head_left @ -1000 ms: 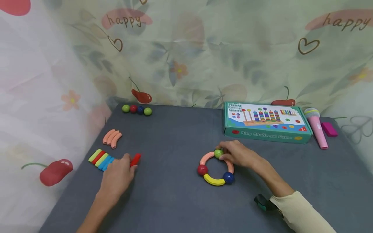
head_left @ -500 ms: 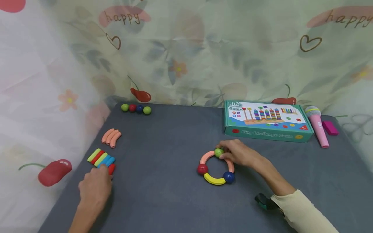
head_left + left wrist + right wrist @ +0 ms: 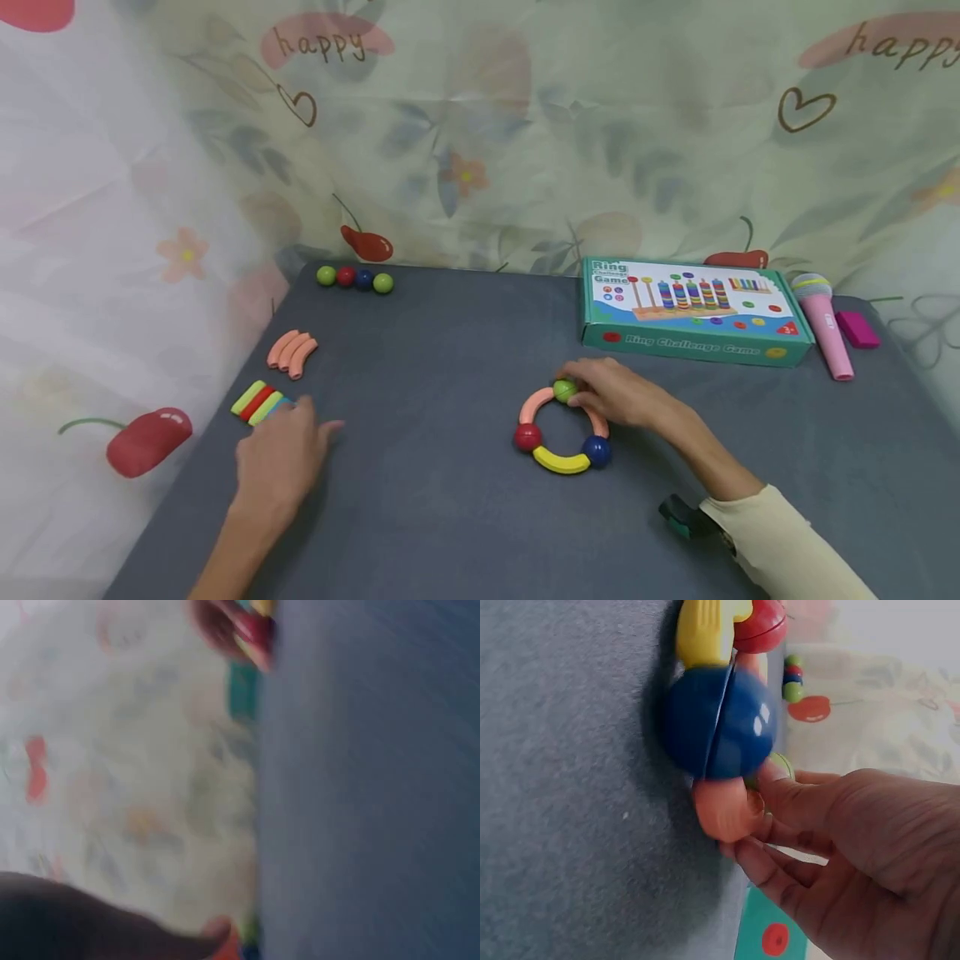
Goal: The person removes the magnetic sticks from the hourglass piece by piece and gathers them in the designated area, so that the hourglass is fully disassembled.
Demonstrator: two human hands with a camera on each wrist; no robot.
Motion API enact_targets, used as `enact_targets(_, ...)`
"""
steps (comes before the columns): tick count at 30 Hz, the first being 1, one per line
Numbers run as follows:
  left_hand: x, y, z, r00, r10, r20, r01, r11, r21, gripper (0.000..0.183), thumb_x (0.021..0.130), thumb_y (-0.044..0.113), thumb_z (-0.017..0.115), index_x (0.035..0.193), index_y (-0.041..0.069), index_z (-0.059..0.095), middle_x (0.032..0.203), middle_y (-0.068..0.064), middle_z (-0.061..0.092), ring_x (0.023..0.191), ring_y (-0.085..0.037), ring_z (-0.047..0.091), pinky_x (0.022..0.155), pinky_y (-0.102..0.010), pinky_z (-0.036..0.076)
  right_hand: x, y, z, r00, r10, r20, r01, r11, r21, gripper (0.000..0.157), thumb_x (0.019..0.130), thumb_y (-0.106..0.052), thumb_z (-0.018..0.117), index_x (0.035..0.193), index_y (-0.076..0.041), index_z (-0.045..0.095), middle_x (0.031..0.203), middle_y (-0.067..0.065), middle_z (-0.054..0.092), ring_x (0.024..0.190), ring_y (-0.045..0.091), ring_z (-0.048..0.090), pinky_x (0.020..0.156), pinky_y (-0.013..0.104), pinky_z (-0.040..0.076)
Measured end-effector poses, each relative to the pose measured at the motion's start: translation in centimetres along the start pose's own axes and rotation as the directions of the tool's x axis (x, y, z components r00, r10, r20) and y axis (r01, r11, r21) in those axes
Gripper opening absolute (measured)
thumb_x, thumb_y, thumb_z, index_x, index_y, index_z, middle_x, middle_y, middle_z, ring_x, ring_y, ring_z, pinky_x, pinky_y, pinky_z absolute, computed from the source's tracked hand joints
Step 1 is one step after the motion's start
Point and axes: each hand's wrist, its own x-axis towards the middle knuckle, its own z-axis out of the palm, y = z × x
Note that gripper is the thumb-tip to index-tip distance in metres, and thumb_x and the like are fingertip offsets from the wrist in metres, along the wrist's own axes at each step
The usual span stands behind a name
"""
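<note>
Three balls and three curved sticks form a ring lying on the dark table in the head view. At its far side the right hand pinches the green ball. A lift or sideways tug on that ball alone could, I judge, part the joints, since the pieces seem only to meet end to end; the red ball and blue ball, which no finger steadies, might then roll off. The left hand lies over a row of straight sticks, thumb spread well away from the fingers, seemingly gripping nothing, though its palm is hidden. A careless brush of the fingers could push that row askew or into the loose pink sticks just beyond.

Little is sharp in the left wrist view, but by the thumb tip it gives a reddish-orange sliver that the head view does not show there. Which piece that is, or whether it is touched, I cannot tell.

From the right wrist view, fingers slipping against the pink stick could nudge it off the blue ball. This view also brings out the blue ball's seam and the grooves on the yellow stick, hard to make out from above.
</note>
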Motion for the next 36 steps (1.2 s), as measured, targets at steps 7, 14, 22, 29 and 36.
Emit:
enact_targets(7, 2.4, 12.3, 2.6, 0.919, 0.386, 0.084, -0.359, 0.905, -0.23, 0.029, 0.1, 0.03, 0.071, 0.114, 0.004, 0.073, 0.097, -0.01, 0.074, 0.073, -0.016, 0.064, 0.066, -0.035, 0.057, 0.0, -1.0, 0.1, 1.0, 0.007, 0.005, -0.006, 0.996, -0.089, 0.05, 0.099, -0.014, 0.071, 0.146, -0.006, 0.055, 0.115, 0.013, 0.063, 0.09, 0.018, 0.054, 0.077, 0.029, 0.051)
enact_targets(14, 4.7, 18.1, 6.3, 0.876, 0.459, 0.146, -0.364, 0.83, -0.423, 0.035, 0.1, 0.025, 0.072, 0.124, -0.001, 0.069, 0.074, -0.008, 0.069, 0.054, -0.012, 0.058, 0.051, -0.023, 0.045, -1.9, -3.3, 2.1, 0.991, -0.034, -0.132, 0.009, 0.981, -0.192, 0.059, 0.095, -0.044, 0.075, 0.141, -0.009, 0.061, 0.14, 0.02, 0.056, 0.117, 0.035, 0.06, 0.095, 0.055, 0.056)
enact_targets(22, 5.4, 18.6, 7.0, 0.878, 0.449, 0.168, -0.303, 0.791, -0.532, 0.027, 0.1, 0.02, 0.073, 0.116, -0.002, 0.072, 0.063, -0.002, 0.068, 0.048, -0.008, 0.061, 0.046, -0.021, 0.045, -2.3, -4.6, 3.8, 0.971, -0.008, -0.239, -0.053, 0.968, -0.247, 0.072, 0.084, -0.06, 0.08, 0.134, -0.01, 0.07, 0.153, 0.023, 0.054, 0.136, 0.04, 0.057, 0.104, 0.058, 0.053)
enact_targets(29, 5.2, 19.4, 6.9, 0.869, 0.458, 0.186, -0.305, 0.792, -0.529, 0.017, 0.1, 0.019, 0.072, 0.095, 0.002, 0.07, 0.058, 0.0, 0.064, 0.045, -0.008, 0.057, 0.045, -0.022, 0.041, -2.4, -5.1, 2.7, 0.989, 0.02, -0.145, -0.049, 0.979, -0.199, 0.044, 0.083, -0.05, 0.084, 0.095, -0.007, 0.081, 0.151, 0.03, 0.055, 0.144, 0.045, 0.052, 0.1, 0.054, 0.057)
enact_targets(36, 5.2, 19.1, 6.8, 0.863, 0.46, 0.211, -0.296, 0.797, -0.526, 0.013, 0.097, 0.012, 0.074, 0.091, 0.003, 0.067, 0.06, -0.002, 0.064, 0.045, -0.009, 0.057, 0.045, -0.022, 0.04, -2.1, -6.2, 2.4, 0.999, 0.045, -0.027, -0.048, 0.993, -0.11, 0.027, 0.091, -0.038, 0.079, 0.098, -0.012, 0.084, 0.148, 0.031, 0.057, 0.151, 0.052, 0.039, 0.111, 0.064, 0.046)
